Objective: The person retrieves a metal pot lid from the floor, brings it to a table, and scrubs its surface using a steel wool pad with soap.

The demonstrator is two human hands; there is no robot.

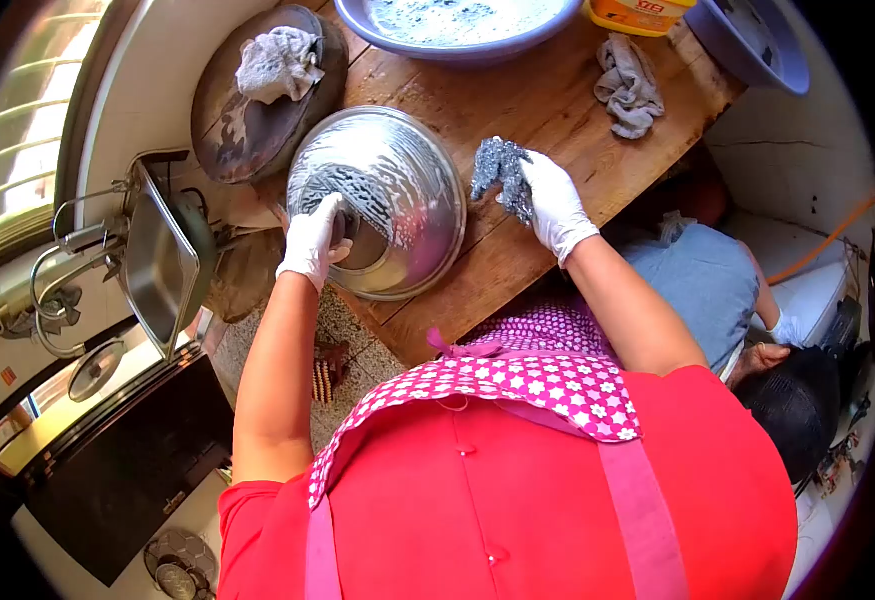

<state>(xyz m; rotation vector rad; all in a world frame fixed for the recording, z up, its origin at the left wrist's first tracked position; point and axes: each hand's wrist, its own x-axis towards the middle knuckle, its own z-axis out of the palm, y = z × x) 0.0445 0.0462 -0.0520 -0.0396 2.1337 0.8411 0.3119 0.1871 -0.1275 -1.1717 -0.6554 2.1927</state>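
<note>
Sideways across a small gap over the wooden table (548, 110), from the sudsy metal bowl (423, 190) to the grey scrubber (504, 158).
Beside the table's near left corner, steadies the bowl from its left with the gloved left hand (309, 240), fingers and thumb clamped on it. Off the bowl's right rim, pinches the scrubber with the nearer right hand (555, 207), fingers together on it, long axis slanting from fingertips toward the bowl.

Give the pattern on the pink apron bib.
White stars and flowers on pink apron bib; head view.
</note>
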